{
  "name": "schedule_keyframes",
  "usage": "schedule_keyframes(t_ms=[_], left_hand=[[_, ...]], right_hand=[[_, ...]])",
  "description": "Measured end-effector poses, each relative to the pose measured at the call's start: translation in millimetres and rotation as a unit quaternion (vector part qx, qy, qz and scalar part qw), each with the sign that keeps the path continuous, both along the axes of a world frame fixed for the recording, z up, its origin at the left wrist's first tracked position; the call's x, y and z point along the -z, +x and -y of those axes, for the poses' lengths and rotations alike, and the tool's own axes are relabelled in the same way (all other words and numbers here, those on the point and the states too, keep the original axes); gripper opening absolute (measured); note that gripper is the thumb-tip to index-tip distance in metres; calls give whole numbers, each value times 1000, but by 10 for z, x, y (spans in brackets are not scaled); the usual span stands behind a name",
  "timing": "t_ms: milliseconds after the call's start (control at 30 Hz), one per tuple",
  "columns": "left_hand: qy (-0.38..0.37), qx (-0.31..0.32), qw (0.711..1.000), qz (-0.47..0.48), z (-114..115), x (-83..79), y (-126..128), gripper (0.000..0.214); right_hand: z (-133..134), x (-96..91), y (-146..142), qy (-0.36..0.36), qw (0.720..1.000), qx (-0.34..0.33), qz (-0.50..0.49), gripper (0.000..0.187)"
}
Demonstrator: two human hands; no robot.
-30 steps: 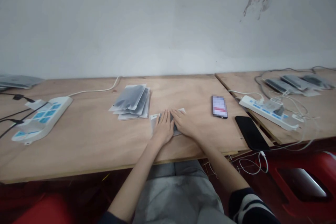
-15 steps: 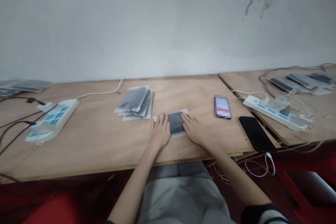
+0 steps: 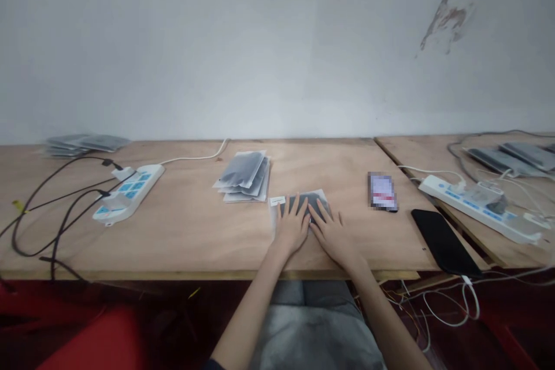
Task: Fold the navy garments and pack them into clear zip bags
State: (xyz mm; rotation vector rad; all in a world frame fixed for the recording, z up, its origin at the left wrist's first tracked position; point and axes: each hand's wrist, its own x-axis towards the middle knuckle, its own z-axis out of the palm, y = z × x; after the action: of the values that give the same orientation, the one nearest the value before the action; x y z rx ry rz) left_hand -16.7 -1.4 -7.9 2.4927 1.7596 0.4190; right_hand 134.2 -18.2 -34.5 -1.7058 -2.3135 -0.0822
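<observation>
A frosted plastic bag [image 3: 274, 221] with something dark inside and a small white label lies flat near the table's front edge. My left hand [image 3: 292, 226] rests palm down on its left half, fingers spread. Beside it, my right hand [image 3: 329, 232] lies flat on the right half, its fingers apart too. Both hands cover much of the bag. A stack of similar frosted bags [image 3: 243, 173] with dark contents sits just behind and to the left of my hands.
Left stands a white power strip [image 3: 145, 185] with black cables; another power strip [image 3: 477, 208] lies right. A phone with a blurred screen [image 3: 382, 192] and a black phone [image 3: 444, 241] are right of my hands. More bags lie far left [image 3: 87, 143] and far right [image 3: 507, 160].
The view has shifted, so the table appears further right and lower. My hands have come closer together on the bag, the right one now over its dark middle.
</observation>
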Motion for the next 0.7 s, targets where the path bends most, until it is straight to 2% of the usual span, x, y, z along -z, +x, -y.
schedule_keyframes(t_ms=[167,267,367,567,700], left_hand=[[-5,-3,1000,5,-63,12,16,51],[-8,12,1000,3,-201,24,18,51],[-26,27,999,0,-454,30,34,53],[-38,57,998,-5,-1094,32,66,55],[-39,61,997,-9,-1365,26,58,56]], right_hand=[[-56,80,6,18,1000,12,9,52],[-166,91,24,22,999,16,22,52],[-374,62,46,-14,999,34,36,52],[-955,1,77,-76,994,71,27,54],[-1227,-4,78,-93,993,70,15,54]])
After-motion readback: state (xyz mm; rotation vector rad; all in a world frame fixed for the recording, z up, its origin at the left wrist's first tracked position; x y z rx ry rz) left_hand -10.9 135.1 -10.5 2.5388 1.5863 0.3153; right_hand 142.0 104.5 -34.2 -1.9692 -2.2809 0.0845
